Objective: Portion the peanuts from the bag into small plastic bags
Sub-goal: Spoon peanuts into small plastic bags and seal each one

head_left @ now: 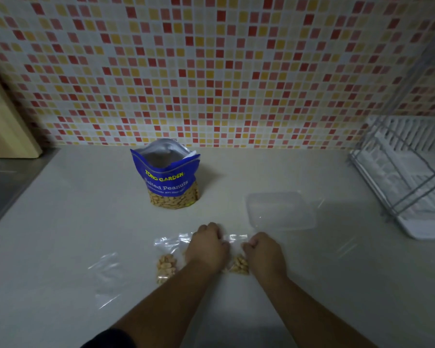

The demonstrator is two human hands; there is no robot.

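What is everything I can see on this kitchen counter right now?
Peanut bag: one, blue with yellow lettering, standing open at the back of the counter.
Filled small plastic bags: two seen, clear with tan peanuts; one left of the hands, one between the hands.
Empty small plastic bags: at least two, clear; one lying flat at front left, one at right.
Plastic container: one, clear, right of the peanut bag.
Dish rack: one, white with grey wire, far right.
Counter: one, pale.
Tiled wall: red, orange, pink and white mosaic, behind.
Left hand: one, pinching the top of the bag between the hands.
Right hand: one, pinching the same bag.
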